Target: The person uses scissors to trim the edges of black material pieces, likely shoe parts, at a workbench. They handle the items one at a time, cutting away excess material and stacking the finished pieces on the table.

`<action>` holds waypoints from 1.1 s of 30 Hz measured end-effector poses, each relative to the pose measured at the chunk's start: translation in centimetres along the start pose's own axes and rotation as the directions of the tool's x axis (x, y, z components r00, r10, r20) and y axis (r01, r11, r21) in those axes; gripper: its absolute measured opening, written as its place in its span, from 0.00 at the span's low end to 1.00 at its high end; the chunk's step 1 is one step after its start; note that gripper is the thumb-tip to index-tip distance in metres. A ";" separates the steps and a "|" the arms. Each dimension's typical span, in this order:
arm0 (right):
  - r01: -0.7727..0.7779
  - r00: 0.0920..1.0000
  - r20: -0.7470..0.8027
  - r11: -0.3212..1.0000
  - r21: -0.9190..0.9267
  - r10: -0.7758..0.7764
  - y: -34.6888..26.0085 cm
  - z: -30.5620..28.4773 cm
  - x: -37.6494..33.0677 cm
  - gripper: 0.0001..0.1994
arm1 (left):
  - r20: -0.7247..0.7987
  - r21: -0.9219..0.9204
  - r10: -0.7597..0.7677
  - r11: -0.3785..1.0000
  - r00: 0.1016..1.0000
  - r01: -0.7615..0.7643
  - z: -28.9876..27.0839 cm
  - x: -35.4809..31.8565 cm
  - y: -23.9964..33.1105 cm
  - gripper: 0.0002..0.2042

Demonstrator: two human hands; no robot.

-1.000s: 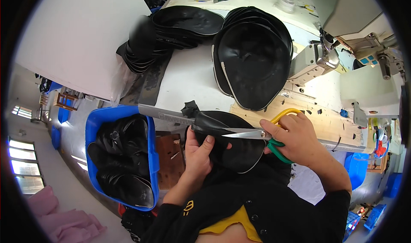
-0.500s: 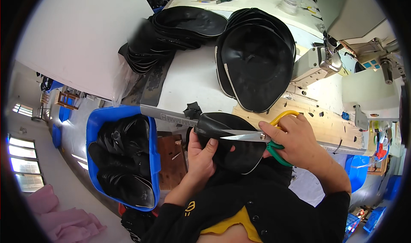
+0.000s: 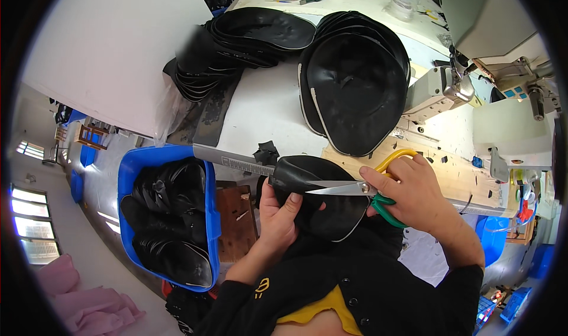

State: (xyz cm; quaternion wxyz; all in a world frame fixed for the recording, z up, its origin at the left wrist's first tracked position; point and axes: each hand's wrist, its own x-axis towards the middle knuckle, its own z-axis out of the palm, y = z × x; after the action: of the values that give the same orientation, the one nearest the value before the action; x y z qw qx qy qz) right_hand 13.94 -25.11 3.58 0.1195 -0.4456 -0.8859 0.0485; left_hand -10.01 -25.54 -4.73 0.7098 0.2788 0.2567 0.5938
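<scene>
Scissors (image 3: 355, 189) gripped by right hand (image 3: 414, 194) | left hand (image 3: 278, 217) pinching black piece (image 3: 319, 200)

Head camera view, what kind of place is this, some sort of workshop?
Most likely a sewing or cutting workshop. An industrial sewing machine stands on the white worktable, black cut pieces are stacked there, and more fill a blue bin. The right hand works scissors on a black piece held by the left hand.

I wear a black long-sleeved top with small dark buttons down the front, and a yellow garment shows beneath its open lower edge. My left sleeve carries a small yellow emblem near the cuff, too blurred to make out. My left hand (image 3: 278, 220) and right hand (image 3: 414, 197) are bare.
</scene>
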 end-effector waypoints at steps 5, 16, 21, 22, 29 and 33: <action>0.020 1.000 0.017 0.999 0.039 -0.020 0.2 0.4 -0.2 0.30 | -0.006 0.000 -0.020 1.000 1.000 0.020 -0.3 -0.1 -0.1 0.17; -0.105 0.986 -0.093 0.951 0.293 0.137 0.0 2.5 -0.3 0.30 | 0.072 -0.065 -0.135 0.988 0.988 0.140 -0.8 0.2 0.8 0.22; -0.261 0.907 -0.100 0.734 0.627 0.409 1.0 5.0 -0.8 0.35 | 0.228 -0.230 -0.020 0.970 0.973 0.074 2.0 1.8 4.7 0.21; -0.225 0.902 -0.045 0.557 0.800 0.428 0.7 5.6 -1.0 0.35 | 0.270 -0.235 0.010 0.970 0.963 0.056 2.9 2.6 5.8 0.21; 0.008 0.861 0.005 -0.024 1.000 0.508 -1.1 4.1 4.8 0.27 | 0.354 0.551 0.279 0.709 0.893 -0.440 5.2 15.5 12.5 0.14; 0.120 0.759 -0.161 0.107 0.987 0.631 2.8 1.8 11.9 0.26 | 0.272 0.944 0.282 0.109 0.920 -0.312 4.1 26.9 17.5 0.10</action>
State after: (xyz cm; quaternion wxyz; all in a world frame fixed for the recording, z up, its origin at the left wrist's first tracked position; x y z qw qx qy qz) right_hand 8.77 -13.84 3.28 0.6179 -0.4077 -0.4568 0.4933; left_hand -14.99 3.07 9.60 0.2355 0.7178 0.5053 0.4170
